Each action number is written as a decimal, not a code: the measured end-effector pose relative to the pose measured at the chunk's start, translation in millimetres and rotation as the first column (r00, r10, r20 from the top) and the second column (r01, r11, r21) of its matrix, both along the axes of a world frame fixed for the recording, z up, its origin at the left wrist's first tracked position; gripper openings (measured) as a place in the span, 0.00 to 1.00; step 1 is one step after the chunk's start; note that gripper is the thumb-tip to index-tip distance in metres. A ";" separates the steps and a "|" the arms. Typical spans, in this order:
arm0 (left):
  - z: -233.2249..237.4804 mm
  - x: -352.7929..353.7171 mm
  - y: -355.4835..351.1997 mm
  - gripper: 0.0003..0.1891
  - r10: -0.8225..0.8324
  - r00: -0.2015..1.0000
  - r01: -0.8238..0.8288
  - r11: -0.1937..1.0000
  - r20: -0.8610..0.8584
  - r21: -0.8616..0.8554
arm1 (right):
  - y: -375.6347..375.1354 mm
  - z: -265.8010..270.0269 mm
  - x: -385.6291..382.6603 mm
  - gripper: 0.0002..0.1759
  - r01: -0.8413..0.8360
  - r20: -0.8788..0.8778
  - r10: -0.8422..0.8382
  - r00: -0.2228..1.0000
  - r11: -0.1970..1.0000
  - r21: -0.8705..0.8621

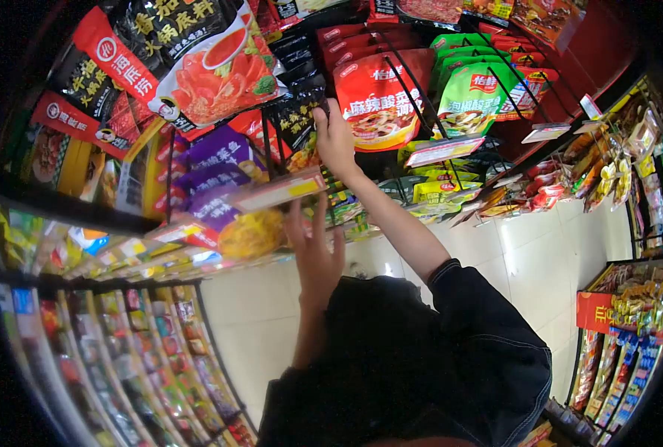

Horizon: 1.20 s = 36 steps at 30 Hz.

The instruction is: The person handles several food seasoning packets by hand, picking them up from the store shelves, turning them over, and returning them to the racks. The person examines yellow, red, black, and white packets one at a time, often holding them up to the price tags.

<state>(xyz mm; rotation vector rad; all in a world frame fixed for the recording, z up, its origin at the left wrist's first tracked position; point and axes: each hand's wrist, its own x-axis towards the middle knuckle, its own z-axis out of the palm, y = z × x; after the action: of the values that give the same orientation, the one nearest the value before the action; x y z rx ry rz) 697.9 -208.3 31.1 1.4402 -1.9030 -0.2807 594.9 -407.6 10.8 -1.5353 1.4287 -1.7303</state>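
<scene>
My right hand [334, 138] reaches up to a row of black seasoning packets [299, 119] hanging on a peg, its fingers closed on the edge of the front packet. My left hand [315, 249] is lower, fingers spread, touching the underside of the price tag strip [279, 191] in front of the purple packets [212, 175]. A yellow packet [251, 232] hangs just left of that hand. Both arms wear dark sleeves.
Red packets [376, 97] and green packets [474, 93] hang on pegs to the right. Large red-and-black hotpot bags [190, 59] hang upper left. Shelves of small goods [130, 343] run below left. A white tiled floor [525, 253] and another rack [629, 335] lie right.
</scene>
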 end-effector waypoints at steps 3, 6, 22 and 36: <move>-10.0 -2.1 5.2 0.33 -0.040 0.999 0.039 0.998 0.010 0.052 | -2.1 -0.5 3.0 0.17 -0.002 0.046 0.004 0.999 0.999 -0.048; -13.0 -4.1 3.1 0.30 -0.057 0.996 0.061 0.996 -0.065 0.066 | 14.1 2.8 -1.5 0.21 -0.106 0.105 0.102 0.989 0.994 0.031; -126.7 -16.1 40.6 0.16 -0.291 0.878 0.449 0.775 -0.380 0.444 | 243.2 164.5 -263.6 0.06 -0.747 -0.177 0.733 0.657 0.664 -0.021; -113.5 -1.0 49.2 0.11 -0.319 0.868 0.467 0.786 -0.382 0.406 | -4.8 254.1 -472.2 0.46 0.446 0.000 -0.446 0.895 0.895 -0.024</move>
<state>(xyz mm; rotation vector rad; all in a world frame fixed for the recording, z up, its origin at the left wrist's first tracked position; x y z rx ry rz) 696.8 -159.0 -82.4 1.1792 -1.9440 -1.1929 122.7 -412.4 264.9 -1.2887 1.8833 -1.9998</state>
